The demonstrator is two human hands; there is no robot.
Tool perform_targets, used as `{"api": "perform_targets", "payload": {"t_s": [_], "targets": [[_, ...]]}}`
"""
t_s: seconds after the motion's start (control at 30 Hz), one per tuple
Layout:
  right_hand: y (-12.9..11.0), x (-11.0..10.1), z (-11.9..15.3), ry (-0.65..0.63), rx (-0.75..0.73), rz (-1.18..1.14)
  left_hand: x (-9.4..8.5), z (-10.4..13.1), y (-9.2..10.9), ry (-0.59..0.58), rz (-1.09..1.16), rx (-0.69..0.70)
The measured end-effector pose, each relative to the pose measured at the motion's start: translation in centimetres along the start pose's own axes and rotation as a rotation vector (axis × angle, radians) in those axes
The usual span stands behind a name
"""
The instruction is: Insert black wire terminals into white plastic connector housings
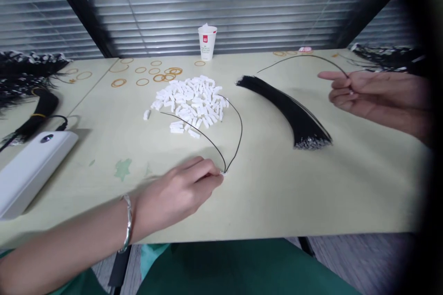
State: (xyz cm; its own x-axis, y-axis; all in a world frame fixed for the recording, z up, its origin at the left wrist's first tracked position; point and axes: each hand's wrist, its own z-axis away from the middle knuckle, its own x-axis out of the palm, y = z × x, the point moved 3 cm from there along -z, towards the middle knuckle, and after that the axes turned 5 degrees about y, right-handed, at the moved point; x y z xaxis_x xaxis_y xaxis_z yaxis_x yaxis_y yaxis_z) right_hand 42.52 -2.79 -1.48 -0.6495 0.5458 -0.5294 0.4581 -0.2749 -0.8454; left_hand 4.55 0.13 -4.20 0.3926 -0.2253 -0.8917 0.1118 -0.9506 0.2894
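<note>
My left hand [180, 191], with a bracelet on its wrist, pinches a small white connector [223, 173] low over the table. Two thin black wires [241, 129] curve up from that connector toward the pile of white connectors [194, 101]. Off to the right, my right hand [370, 94] is closed on one end of a single black wire [304, 56], its index finger stretched out. That wire arcs left, over the far end of a thick bundle of black wires [280, 101]. Silvery tips show at the bundle's near end.
A white power bank [38, 166] with a cable lies at the left. Behind it are banded black wires [43, 106] and a larger heap [27, 71]. Rubber bands [166, 76] lie near a paper cup [207, 44]. More wires [384, 55] sit at the back right.
</note>
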Motion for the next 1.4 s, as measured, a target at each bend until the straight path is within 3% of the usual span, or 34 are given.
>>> {"api": "perform_targets", "payload": {"t_s": [0.07, 0.13, 0.27, 0.4, 0.6, 0.97, 1.4], "targets": [[-2.8, 3.1, 2.8, -0.242, 0.082, -0.452, -0.1, 0.0, 0.0, 0.002, 0.002, 0.0], [-5.9, 6.2, 6.0, -0.406, 0.054, -0.572, -0.1, 0.0, 0.1, 0.004, -0.001, -0.001], [-9.8, 11.3, 11.2, -0.6, -0.178, -0.438, -0.1, -0.1, 0.1, 0.019, 0.005, 0.001], [-9.5, 14.2, 13.0, -0.611, -0.334, -0.22, 0.0, -0.3, 0.1, 0.066, 0.016, 0.011], [-7.2, 15.0, 12.6, -0.52, -0.309, -0.126, -0.1, -0.5, 0.3, 0.08, 0.035, -0.003], [-7.1, 15.2, 12.6, -0.596, -0.233, -0.241, -0.2, -0.7, 0.3, 0.095, 0.023, 0.013], [-7.6, 15.0, 13.0, -0.546, -0.443, -0.133, -0.1, -0.7, 0.3, 0.088, 0.002, 0.007]]}}
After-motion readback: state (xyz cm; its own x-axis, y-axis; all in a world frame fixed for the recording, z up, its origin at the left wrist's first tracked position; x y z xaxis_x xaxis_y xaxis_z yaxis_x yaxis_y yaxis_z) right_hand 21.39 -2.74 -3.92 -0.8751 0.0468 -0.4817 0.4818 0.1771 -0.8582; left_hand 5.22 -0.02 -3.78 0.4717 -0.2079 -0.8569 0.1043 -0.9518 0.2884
